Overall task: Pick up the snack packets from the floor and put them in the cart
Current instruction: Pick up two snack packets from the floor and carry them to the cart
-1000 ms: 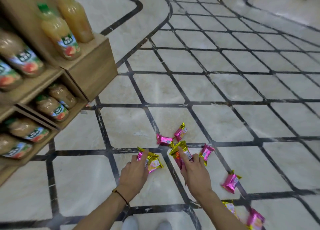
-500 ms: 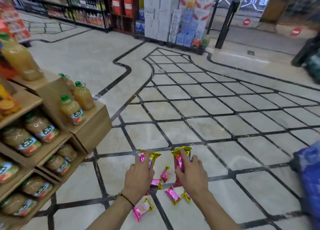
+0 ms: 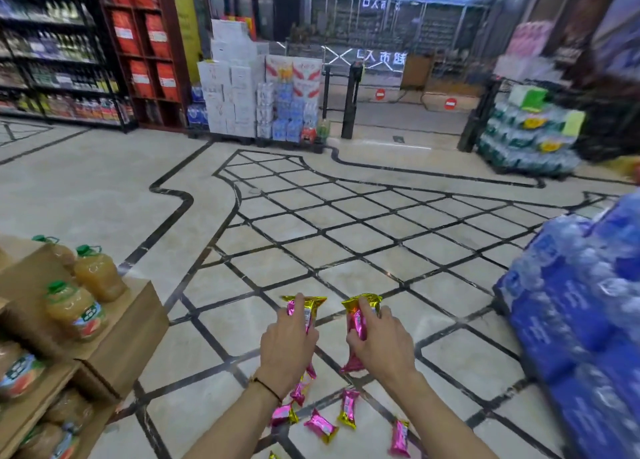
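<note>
Gripping a snack packet [image 3: 306,308] in the left hand [image 3: 287,347], fingers curled round its glossy pink middle and the crimped gold end poking up past the fingertips, right of the wooden juice shelf [image 3: 117,334]. Clasping a second packet [image 3: 362,309] of the same pink and gold upright in the right hand [image 3: 381,349], farther right of the shelf, its pink lower end showing under the palm. Holding both above the loose packets [image 3: 320,425] lying scattered on the tiled floor [image 3: 346,244] right of the shelf's base, all pink foil with gold ends.
</note>
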Motion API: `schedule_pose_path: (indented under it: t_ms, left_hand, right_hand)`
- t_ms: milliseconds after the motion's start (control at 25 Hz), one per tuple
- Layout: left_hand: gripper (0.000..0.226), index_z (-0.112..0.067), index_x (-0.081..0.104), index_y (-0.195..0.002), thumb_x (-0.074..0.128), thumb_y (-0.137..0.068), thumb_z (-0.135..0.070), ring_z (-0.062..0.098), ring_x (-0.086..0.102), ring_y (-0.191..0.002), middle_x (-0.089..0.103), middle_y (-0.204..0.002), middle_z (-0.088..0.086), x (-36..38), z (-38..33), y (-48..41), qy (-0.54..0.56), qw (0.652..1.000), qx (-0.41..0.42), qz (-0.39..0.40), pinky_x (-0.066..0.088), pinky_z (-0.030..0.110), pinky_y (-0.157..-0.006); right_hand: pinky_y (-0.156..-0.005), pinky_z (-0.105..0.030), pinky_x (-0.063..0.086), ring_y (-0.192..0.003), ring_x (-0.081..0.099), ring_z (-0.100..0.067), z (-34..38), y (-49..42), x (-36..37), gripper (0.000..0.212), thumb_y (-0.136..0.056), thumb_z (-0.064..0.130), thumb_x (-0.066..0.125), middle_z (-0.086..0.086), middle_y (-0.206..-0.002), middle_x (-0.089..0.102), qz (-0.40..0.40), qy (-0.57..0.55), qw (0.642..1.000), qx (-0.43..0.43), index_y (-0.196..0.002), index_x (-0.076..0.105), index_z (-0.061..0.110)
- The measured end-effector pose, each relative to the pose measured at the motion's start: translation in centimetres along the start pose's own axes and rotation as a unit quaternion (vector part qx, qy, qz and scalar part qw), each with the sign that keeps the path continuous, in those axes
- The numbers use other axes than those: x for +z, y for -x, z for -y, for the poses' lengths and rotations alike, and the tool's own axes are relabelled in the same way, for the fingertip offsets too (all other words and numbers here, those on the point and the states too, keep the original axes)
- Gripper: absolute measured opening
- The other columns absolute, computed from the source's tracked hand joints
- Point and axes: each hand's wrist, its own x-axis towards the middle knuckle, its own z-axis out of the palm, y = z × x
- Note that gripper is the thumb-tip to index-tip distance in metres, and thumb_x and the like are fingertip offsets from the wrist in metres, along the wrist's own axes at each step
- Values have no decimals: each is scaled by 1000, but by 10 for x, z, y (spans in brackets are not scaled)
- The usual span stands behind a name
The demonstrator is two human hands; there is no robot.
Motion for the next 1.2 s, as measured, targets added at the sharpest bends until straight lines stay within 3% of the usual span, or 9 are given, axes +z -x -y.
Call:
schedule_pose_path:
  t_ms: [280,560,720,1040,1200]
  left_hand:
    - [61,-27,24,-149,50,-97,-44,35,63,-95,56,-115,10,-11,-65,25,21,989,137,53,48,38,-72]
    - [56,-28,27,-145,52,-97,-44,28,63,-95,56,-114,7,16,-164,114,72,945,299,106,46,32,-68]
    - [56,-28,28,-145,52,-96,-43,27,64,-92,57,-112,6,37,-225,195,87,903,394,146,47,33,-67]
    - [59,-25,35,-144,51,-91,-47,33,64,-93,60,-109,8,68,-318,419,105,811,532,219,51,39,-71]
    - [59,-28,33,-146,51,-94,-51,33,64,-97,60,-105,9,69,-353,556,123,766,581,246,47,39,-71]
  right_hand:
    - [-69,-38,48,-94,59,-30,-38,75,-60,59,-90,50,49,-7,-111,53,-80,30,989,123,-143,28,33]
    - [-73,-37,48,-99,60,-28,-122,220,-102,62,-92,49,51,-7,-118,54,-126,57,947,290,-146,26,33]
    - [-67,-39,44,-95,61,-34,-165,327,-115,48,-87,51,52,-6,-105,53,-146,59,904,396,-129,36,31]
    - [-70,-41,48,-94,62,-35,-221,572,-143,45,-90,54,44,-7,-106,54,-200,74,812,543,-128,37,31]
    - [-73,-41,48,-99,60,-35,-227,709,-154,45,-92,50,45,-9,-112,56,-189,83,771,603,-131,36,30]
